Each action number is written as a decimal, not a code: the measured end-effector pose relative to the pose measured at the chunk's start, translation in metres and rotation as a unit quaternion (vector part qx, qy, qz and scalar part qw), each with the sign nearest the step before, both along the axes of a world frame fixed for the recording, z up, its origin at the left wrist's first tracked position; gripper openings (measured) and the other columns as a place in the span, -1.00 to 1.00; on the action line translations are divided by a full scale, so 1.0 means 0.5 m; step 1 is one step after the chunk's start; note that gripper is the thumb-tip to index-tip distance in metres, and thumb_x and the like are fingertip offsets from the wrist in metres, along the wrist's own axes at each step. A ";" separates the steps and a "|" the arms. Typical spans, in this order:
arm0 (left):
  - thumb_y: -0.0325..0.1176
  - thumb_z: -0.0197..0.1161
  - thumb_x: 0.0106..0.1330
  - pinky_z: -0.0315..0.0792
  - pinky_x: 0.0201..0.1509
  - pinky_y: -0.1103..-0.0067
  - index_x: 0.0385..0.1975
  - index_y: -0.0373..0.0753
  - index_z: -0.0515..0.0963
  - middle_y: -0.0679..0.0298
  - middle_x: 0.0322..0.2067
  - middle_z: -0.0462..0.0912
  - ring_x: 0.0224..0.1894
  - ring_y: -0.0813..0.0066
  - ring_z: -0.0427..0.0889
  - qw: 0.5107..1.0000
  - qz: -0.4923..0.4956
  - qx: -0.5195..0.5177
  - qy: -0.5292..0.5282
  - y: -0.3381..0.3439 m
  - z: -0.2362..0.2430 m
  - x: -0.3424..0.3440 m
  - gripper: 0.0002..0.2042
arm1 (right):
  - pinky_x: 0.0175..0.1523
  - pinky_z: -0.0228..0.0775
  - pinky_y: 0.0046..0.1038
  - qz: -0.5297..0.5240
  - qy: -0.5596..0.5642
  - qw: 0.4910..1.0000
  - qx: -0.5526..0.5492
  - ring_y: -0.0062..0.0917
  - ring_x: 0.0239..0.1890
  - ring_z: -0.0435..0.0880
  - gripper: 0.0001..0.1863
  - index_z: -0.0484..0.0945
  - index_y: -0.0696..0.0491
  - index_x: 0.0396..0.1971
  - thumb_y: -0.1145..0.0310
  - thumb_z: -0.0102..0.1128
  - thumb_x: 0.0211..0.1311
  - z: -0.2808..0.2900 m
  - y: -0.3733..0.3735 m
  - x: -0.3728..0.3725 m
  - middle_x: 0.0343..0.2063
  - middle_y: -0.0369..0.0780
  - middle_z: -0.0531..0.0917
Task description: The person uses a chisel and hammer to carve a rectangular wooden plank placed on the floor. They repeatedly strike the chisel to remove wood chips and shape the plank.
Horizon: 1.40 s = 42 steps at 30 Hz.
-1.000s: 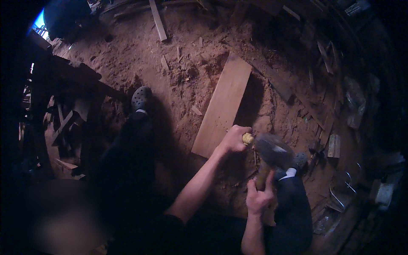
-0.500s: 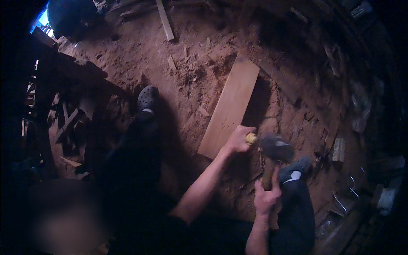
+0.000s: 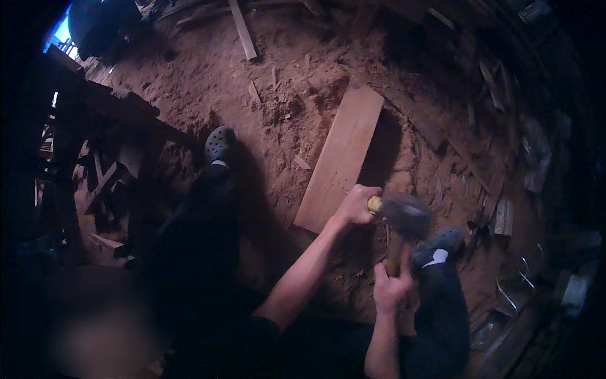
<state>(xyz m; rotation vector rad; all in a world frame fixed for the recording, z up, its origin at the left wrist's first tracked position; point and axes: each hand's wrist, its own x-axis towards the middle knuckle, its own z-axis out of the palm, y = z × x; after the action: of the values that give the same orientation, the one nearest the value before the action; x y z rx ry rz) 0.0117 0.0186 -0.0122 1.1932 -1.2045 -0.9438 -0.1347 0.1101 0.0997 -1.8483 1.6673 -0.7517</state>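
My left hand (image 3: pixel 360 205) is closed around what looks like a chisel, its yellow handle end (image 3: pixel 375 204) poking out to the right; the blade is hidden. The fist is over the right edge of a long, smooth plank (image 3: pixel 341 155), near its close end. Small dark marks dot the plank near the fist. In my right hand (image 3: pixel 390 287) is a hammer, gripped by its wooden handle (image 3: pixel 394 259). Its dark head (image 3: pixel 407 216), smeared by motion, is right beside the yellow end; whether they touch I cannot tell.
Reddish-brown dirt (image 3: pixel 265 132) covers the ground, strewn with wood scraps. My dark clogs (image 3: pixel 221 145) stand on either side of the plank. A narrow wood strip (image 3: pixel 242 31) lies at the far side. Dark timber is piled at left, and offcuts (image 3: pixel 503 218) at right. Another person's blurred head is lower left.
The hammer and my right hand have moved slightly up and left, bringing the head closer to the yellow handle end. My left hand and the plank are almost where they were.
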 end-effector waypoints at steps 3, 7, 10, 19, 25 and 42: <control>-0.37 0.19 -0.35 0.32 -0.50 0.36 -0.67 -0.30 0.38 0.00 -0.69 0.41 -0.53 0.00 0.47 0.999 -0.004 0.007 -0.036 0.009 0.004 0.005 -0.79 | -0.31 0.43 -0.46 0.096 0.019 0.993 -0.068 -0.44 -0.37 0.57 -0.33 0.26 0.07 0.12 0.56 0.11 -0.15 -0.016 -0.005 -0.012 -0.30 -0.09 0.56; -0.36 0.20 -0.32 0.32 -0.49 0.35 -0.66 -0.30 0.38 -0.02 -0.66 0.43 -0.52 -0.01 0.47 0.999 -0.002 0.011 -0.042 0.008 0.001 0.020 -0.79 | -0.65 0.32 -0.53 -0.090 -0.255 0.931 0.246 -0.59 -0.74 0.37 -0.21 0.06 0.04 0.21 0.64 -0.01 -0.18 0.004 0.026 -0.026 -0.50 -0.21 0.45; -0.35 0.19 -0.34 0.32 -0.51 0.39 -0.65 -0.32 0.37 -0.01 -0.66 0.42 -0.55 0.03 0.46 0.996 0.024 -0.038 -0.083 0.005 -0.012 -0.008 -0.76 | -0.78 0.20 -0.52 -0.176 -0.377 0.870 0.263 -0.62 -0.86 0.23 -0.28 0.13 0.01 0.15 0.60 0.00 -0.17 0.012 0.048 -0.041 -0.65 -0.27 0.36; -0.41 0.23 -0.25 0.28 -0.57 0.64 -0.71 -0.26 0.37 0.30 -0.76 0.36 -0.63 0.69 0.40 0.934 0.273 -0.086 0.213 -0.015 0.161 0.040 -0.83 | -0.74 0.11 -0.52 -0.274 -0.497 0.711 0.415 -0.62 -0.83 0.21 -0.87 0.27 0.00 -0.65 0.34 0.02 -0.12 -0.074 0.055 -0.157 -0.71 -0.31 0.34; -0.47 0.22 -0.23 0.24 -0.58 0.64 -0.71 -0.26 0.36 0.29 -0.74 0.39 -0.69 0.57 0.37 0.966 0.214 -0.130 -0.066 -0.027 0.184 0.122 -0.86 | -0.75 0.16 -0.52 -0.285 -0.509 0.672 0.456 -0.61 -0.82 0.25 -0.82 0.36 0.01 -0.42 0.42 0.02 -0.13 -0.100 0.062 -0.132 -0.67 -0.31 0.35; -0.40 0.22 -0.25 0.26 -0.60 0.58 -0.75 -0.26 0.34 0.18 -0.76 0.40 -0.71 0.39 0.42 0.988 0.141 -0.051 -0.042 -0.049 -0.019 0.080 -0.83 | -0.78 0.20 -0.56 -0.154 -0.379 0.858 0.309 -0.65 -0.84 0.27 -0.06 -0.11 -0.14 0.26 0.63 0.16 -0.15 -0.039 0.048 -0.051 -0.62 -0.28 0.39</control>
<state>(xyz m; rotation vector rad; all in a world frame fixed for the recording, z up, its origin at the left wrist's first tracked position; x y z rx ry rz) 0.0518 -0.0059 -0.0215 1.2913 -1.1011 -0.6182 -0.1601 0.1339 0.0802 -0.6964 1.4211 -0.7979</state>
